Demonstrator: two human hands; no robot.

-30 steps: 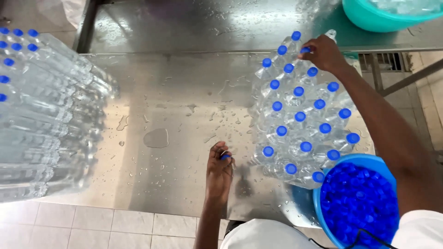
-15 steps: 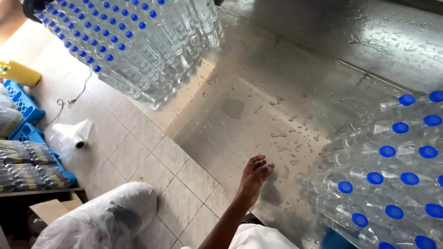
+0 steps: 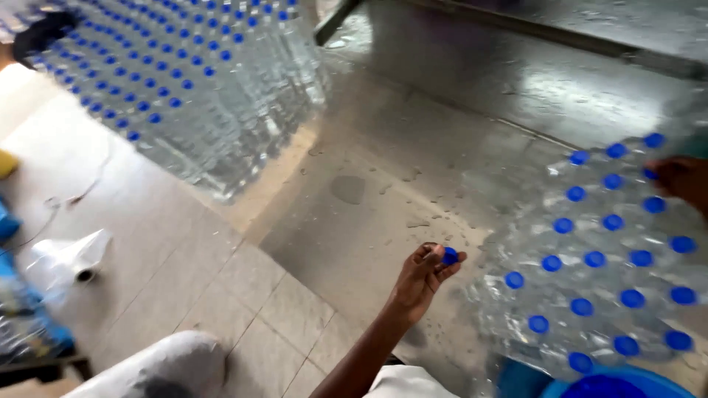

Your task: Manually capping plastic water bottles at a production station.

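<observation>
Cap, small and blue, sits pinched between the thumb and fingertips of the left hand, which is raised palm-up above the wet steel table. The fingers curl in around the cap; the forearm runs down toward the bottom edge of the view.

Just right of that hand lies a stack of clear bottles on their sides, blue caps facing the camera in slanted rows. The cap in the hand is near the stack's left edge but apart from it.

The right hand shows only in part at the right edge, resting on the upper bottles of the stack. It is blurred and cut off, so I cannot tell whether it grips a bottle or only touches one.

Below the stack, at the bottom right corner, the rim of a blue tub shows, with more blue caps inside.

At the upper left, a second, larger stack of capped bottles lies on the table, well apart from both hands. Between the two stacks the steel is bare and spotted with water.

Left of the table is a tiled floor. On it lie a roll of white plastic and, at the far left edge, some blue items too blurred to name. A pale knee shows at the bottom.
</observation>
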